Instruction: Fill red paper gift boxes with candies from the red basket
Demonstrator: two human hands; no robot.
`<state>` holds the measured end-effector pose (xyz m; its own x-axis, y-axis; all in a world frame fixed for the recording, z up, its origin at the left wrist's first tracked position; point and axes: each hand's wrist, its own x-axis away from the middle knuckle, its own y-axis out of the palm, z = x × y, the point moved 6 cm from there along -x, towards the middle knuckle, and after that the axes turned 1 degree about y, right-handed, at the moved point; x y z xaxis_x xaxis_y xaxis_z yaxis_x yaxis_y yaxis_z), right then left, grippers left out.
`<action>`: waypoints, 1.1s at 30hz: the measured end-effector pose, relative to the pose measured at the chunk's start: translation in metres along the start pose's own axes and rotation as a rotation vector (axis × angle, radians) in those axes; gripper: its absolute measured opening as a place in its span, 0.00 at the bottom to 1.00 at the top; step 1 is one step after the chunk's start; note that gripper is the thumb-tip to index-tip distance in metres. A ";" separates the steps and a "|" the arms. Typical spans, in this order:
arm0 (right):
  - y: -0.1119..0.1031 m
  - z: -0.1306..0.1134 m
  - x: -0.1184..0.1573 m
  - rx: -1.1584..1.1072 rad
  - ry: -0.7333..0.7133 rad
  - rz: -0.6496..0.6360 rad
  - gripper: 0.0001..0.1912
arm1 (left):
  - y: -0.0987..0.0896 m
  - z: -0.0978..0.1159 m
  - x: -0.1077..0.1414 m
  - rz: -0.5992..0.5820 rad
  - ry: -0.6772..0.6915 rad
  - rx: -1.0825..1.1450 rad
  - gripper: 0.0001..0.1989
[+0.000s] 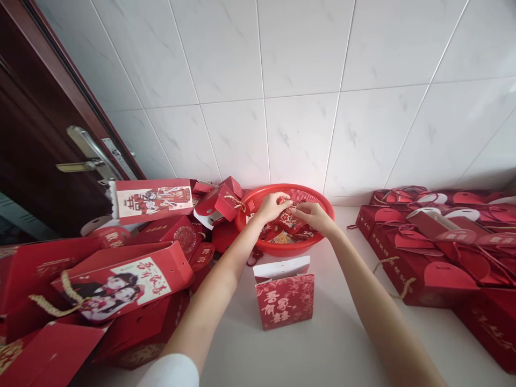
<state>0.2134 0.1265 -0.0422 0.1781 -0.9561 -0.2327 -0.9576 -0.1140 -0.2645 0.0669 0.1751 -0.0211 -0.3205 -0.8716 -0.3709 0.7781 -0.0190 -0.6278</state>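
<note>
Both my hands are over a red plastic basket with perforated sides, which holds several small red and gold patterned packets. My left hand is closed, and a bit of a small red packet shows between its thumb and forefinger. Close beside it, the fingers of my right hand pinch the top edge of a red patterned packet. Nearer to me, between my forearms, an open-topped red gift box with white lettering stands upright on the white surface.
Red gift boxes, some with rope handles, are heaped loosely on the left. More red boxes with rounded flaps stand in rows on the right. Behind the basket is a tiled wall; a dark door is at far left.
</note>
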 end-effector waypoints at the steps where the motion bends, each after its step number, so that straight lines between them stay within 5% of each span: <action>1: 0.000 -0.001 0.000 0.002 -0.003 0.002 0.20 | 0.001 0.002 0.000 -0.009 0.019 0.024 0.11; 10: -0.006 0.010 -0.005 -0.187 0.025 0.067 0.20 | 0.009 0.000 0.002 -0.118 -0.039 0.265 0.18; 25: -0.004 0.002 0.000 -0.188 0.020 -0.015 0.17 | -0.001 0.005 0.002 -0.047 0.035 0.210 0.17; 33: -0.008 0.006 0.000 -0.133 0.037 0.102 0.11 | 0.008 -0.006 0.002 -0.137 -0.130 0.250 0.12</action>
<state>0.2226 0.1292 -0.0452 0.0721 -0.9735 -0.2169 -0.9923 -0.0481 -0.1141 0.0689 0.1757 -0.0310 -0.3723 -0.9076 -0.1941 0.8464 -0.2462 -0.4722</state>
